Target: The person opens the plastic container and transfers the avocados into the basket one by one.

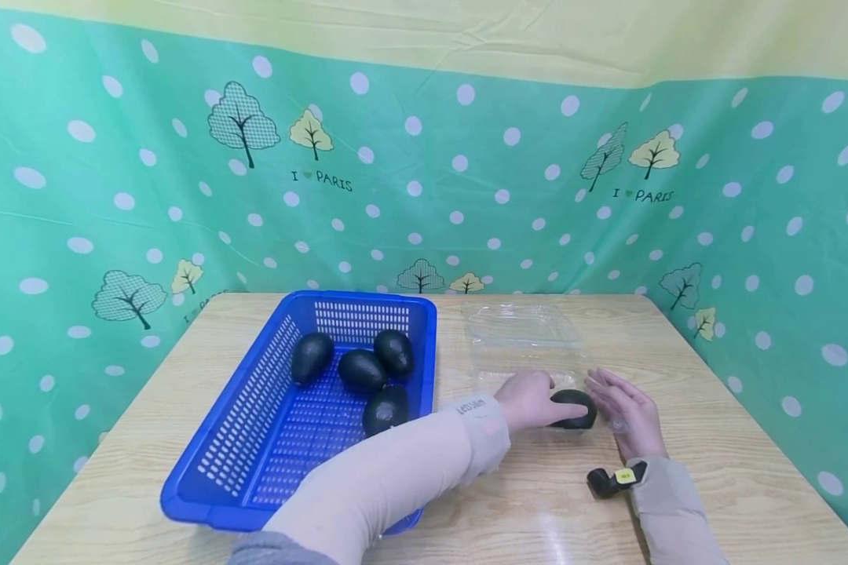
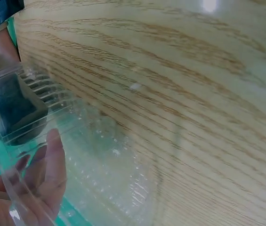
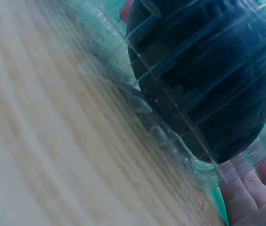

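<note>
A dark avocado [image 1: 576,402] is at the near end of a clear plastic clamshell box [image 1: 498,362], seen through its wall in both wrist views. My left hand [image 1: 530,400] holds this avocado, the thumb lying across its near side. In the left wrist view, the left hand [image 2: 38,183] shows through the clear plastic, beside the avocado [image 2: 17,108]. Extended fingers of my right hand [image 1: 629,412] rest against the box's right side. The right wrist view has the avocado [image 3: 203,80] large behind ribbed plastic, with right-hand fingers [image 3: 238,193] below it.
A blue perforated basket [image 1: 219,424] stands left on the wooden table [image 1: 516,518], with several avocados [image 1: 363,370] inside. My left forearm crosses the basket's near right corner. The box's raised lid [image 1: 523,323] is at the back. A polka-dot curtain [image 1: 459,212] surrounds the table's far sides.
</note>
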A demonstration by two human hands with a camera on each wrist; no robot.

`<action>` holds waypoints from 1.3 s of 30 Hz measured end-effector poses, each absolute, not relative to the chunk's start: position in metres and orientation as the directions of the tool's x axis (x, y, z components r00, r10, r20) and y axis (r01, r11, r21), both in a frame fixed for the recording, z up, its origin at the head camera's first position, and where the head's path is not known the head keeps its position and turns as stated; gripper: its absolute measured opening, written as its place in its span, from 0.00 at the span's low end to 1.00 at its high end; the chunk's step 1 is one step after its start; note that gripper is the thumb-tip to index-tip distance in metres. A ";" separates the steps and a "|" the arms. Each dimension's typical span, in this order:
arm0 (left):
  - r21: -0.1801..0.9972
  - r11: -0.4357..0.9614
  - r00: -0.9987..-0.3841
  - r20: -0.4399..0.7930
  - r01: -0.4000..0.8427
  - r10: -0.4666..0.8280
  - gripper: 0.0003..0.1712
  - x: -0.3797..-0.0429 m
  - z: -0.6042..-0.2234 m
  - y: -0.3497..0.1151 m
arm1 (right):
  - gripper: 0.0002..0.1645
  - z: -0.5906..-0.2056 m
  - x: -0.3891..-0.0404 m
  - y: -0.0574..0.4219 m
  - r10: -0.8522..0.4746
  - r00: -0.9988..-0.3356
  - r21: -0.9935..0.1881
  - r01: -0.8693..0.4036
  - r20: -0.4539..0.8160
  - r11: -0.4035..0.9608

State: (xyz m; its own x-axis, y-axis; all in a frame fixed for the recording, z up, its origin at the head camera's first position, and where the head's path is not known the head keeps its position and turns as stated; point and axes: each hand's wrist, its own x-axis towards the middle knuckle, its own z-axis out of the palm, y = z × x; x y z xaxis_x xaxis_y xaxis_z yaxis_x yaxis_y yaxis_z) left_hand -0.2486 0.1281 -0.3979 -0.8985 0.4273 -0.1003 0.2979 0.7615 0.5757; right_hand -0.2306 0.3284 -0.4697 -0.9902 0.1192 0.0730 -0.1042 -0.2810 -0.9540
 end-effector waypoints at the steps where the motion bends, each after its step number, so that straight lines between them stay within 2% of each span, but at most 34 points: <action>1: 0.573 0.760 -0.896 -0.098 0.305 0.434 0.39 -0.249 -0.399 0.129 | 0.15 -0.470 -0.230 0.328 0.119 -0.990 -0.954 -0.104 0.073 -0.281; 10: 0.519 0.781 -0.887 -0.090 0.347 0.453 0.40 -0.246 -0.400 0.134 | 0.17 -0.469 -0.229 0.329 0.120 -0.989 -0.948 -0.117 0.085 -0.296; 21: 0.481 0.789 -0.882 -0.063 0.383 0.467 0.34 -0.245 -0.406 0.139 | 0.22 -0.470 -0.228 0.330 0.117 -0.989 -0.944 -0.127 0.095 -0.306; 33: 0.483 0.790 -0.884 -0.068 0.377 0.463 0.33 -0.248 -0.411 0.140 | 0.19 -0.470 -0.229 0.329 0.114 -0.989 -0.945 -0.124 0.093 -0.304; 39: 0.500 0.786 -0.885 -0.077 0.364 0.459 0.31 -0.248 -0.412 0.141 | 0.20 -0.469 -0.229 0.329 0.115 -0.989 -0.949 -0.122 0.092 -0.290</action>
State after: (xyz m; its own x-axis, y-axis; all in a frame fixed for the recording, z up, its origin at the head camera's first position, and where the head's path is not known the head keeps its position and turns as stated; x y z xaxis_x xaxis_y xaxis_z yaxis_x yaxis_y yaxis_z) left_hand -0.2482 0.1410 -0.4116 -0.8851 0.4591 -0.0768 0.3640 0.7855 0.5005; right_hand -0.2294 0.3286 -0.4694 -0.9891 0.1148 0.0920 -0.1220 -0.2904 -0.9491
